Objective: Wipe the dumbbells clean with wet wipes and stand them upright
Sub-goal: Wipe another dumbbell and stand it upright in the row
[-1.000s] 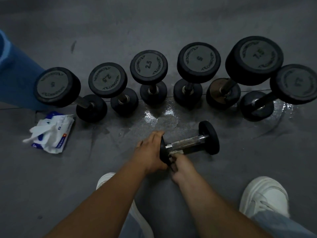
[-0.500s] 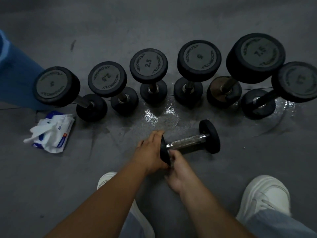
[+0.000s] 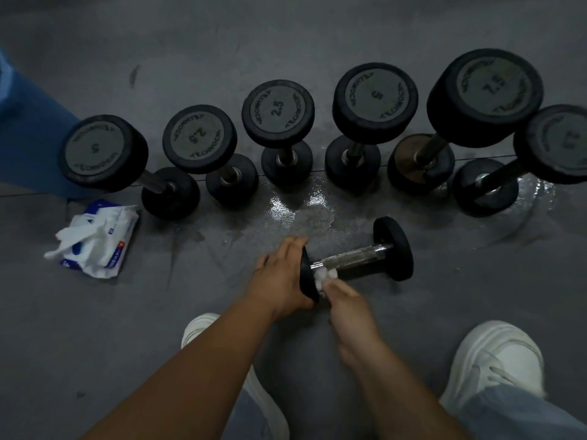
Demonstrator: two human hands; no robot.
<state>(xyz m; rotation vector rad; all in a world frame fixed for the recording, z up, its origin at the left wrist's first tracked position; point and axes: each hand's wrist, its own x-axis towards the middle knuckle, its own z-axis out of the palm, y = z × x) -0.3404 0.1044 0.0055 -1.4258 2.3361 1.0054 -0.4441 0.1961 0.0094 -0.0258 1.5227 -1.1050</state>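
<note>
- Two white shoes, one left and one right, stand on the grey floor nearest the camera.
- The right hand pinches a crumpled white wipe against the metal handle, just beside the left end plate.
- The left hand grips that left end plate, fingers curled over its rim.
- The small dumbbell lies on its side on the floor, centre, between the hands and the row.
- A pack of wipes lies to the left, sheets pulled out.
- A shiny wet patch spreads just beyond the small dumbbell.
- A row of six dumbbells stands on end farther off.
- A blue object sits far left; I cannot tell what it is.
</note>
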